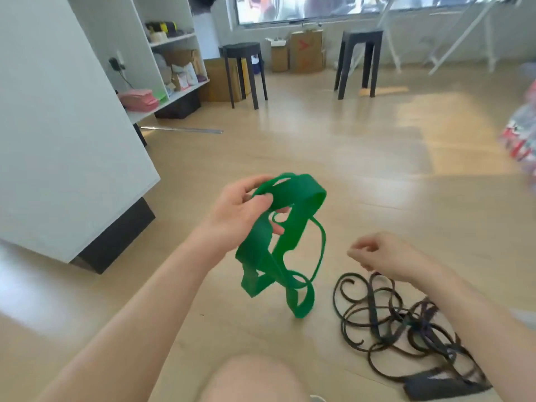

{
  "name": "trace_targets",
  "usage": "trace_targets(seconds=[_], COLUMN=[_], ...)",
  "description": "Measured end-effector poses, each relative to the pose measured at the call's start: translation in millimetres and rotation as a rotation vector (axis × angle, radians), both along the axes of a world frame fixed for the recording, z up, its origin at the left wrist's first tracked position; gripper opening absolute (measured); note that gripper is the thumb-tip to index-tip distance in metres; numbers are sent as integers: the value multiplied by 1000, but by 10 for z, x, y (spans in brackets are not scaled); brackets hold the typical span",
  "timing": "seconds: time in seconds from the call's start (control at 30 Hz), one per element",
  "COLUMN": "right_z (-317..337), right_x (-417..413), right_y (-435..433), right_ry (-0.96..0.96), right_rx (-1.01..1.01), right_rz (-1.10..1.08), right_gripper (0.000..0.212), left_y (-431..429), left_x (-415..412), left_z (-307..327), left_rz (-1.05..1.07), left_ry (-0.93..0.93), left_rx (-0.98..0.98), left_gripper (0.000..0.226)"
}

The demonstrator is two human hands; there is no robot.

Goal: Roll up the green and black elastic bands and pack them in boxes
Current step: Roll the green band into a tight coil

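My left hand (246, 210) holds a tangled green elastic band (290, 242) up above the wooden floor, fingers curled through its upper loops. The rest of the band hangs down in twisted loops to about knee height. My right hand (380, 250) hovers to the right of the green band with its fingers loosely curled, holding nothing. Below that hand a heap of black elastic bands (406, 323) lies loose on the floor, with a flat black piece (441, 387) at its near end. No box for packing is visible near me.
A white cabinet (66, 134) stands close on the left. Farther back are two black stools (246, 74) (359, 59), cardboard boxes (304, 50) by the wall, and a metal ruler (182, 129) on the floor. My knee (255, 378) shows at the bottom.
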State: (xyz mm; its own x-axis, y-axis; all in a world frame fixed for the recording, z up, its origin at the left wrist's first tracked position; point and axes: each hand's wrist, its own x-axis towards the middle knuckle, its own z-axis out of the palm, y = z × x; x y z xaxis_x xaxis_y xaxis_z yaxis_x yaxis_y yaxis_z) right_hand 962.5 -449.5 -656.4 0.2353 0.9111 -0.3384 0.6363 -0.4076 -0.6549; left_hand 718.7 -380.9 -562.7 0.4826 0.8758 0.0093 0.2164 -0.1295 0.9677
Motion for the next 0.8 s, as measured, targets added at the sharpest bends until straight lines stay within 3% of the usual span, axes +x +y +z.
trace_targets(seconds=[0.13,0.27,0.37,0.43,0.53,0.6,0.7,0.8], right_z=[736,896,1031,1145,1250,1264,1231,1135], right_x=[-367,-614,-534,-395,-201,-127,-11,141], right_y=[-241,-434,-550,-610,-631,-638,-662,-644], right_ry=[694,748,733,578,111,-168,-331,-378], right_rx=[215,231,285,327,349,348,383,373], right_rz=[80,145,63,41,94,139,130,117], right_gripper=[56,74,48,20,28,27,23,23], left_y=[-215,-424,-487,-506,-518,-513,-479,-388], left_x=[186,447,575,584,542,517,467,459], left_z=[405,689,865,947,948,817,523,337], left_rz=[-80,-51,1,-14,-95,-150,-165,-26], left_ry=[-219,-378,-327,-223,2,157,232,395], left_rx=[-79,-123,-43,18,153,138,5,141], left_gripper=[26,23,23,28,33,37,44,29])
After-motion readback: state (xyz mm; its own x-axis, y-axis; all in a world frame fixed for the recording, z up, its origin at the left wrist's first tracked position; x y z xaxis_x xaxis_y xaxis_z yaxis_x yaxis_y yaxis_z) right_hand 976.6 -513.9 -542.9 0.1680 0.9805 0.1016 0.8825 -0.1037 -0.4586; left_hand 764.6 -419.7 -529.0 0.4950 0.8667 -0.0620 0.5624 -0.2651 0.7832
